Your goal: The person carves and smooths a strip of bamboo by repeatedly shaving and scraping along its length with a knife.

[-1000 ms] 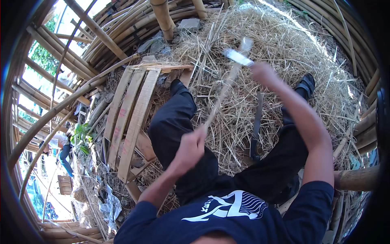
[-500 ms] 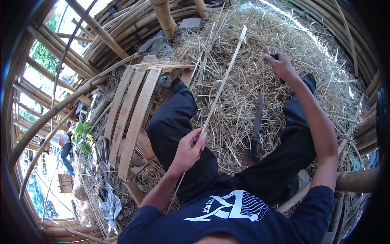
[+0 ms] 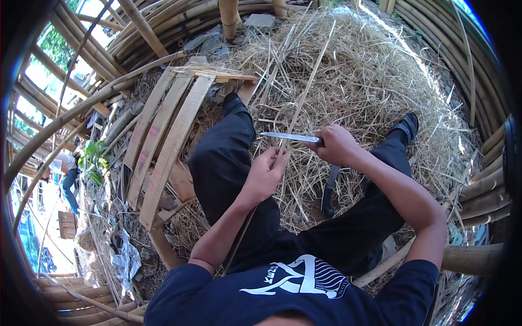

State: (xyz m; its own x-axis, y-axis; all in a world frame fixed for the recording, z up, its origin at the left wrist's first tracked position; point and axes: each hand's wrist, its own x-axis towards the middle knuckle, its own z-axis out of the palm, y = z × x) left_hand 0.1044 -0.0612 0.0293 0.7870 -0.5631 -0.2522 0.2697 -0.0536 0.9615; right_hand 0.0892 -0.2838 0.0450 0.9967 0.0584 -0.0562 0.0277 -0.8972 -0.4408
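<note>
Between the thumb and fingers of my left hand (image 3: 267, 173) is a long, thin bamboo strip (image 3: 312, 76), running from beside my left thigh up and away over the shavings. My right hand (image 3: 338, 145) is wrapped round the dark handle of a knife (image 3: 288, 137). The blade points left and lies across the strip just beyond my left fingers; whether it presses on the strip I cannot tell. A second, larger blade with a dark handle, a machete (image 3: 329, 193), rests on the shavings between my legs, partly hidden below my right forearm.
Pale shavings (image 3: 370, 70) cover the ground before me. A slatted wooden crate (image 3: 174, 146) stands by my left leg. Bamboo poles (image 3: 467, 65) line the far and right sides, and one thick pole (image 3: 473, 258) juts in at right. Another person (image 3: 68, 176) is bent over outside, far left.
My right hand has come down and left with the knife, from the far right to the strip. The strip has turned slightly in my left hand. The view has shifted a little.
</note>
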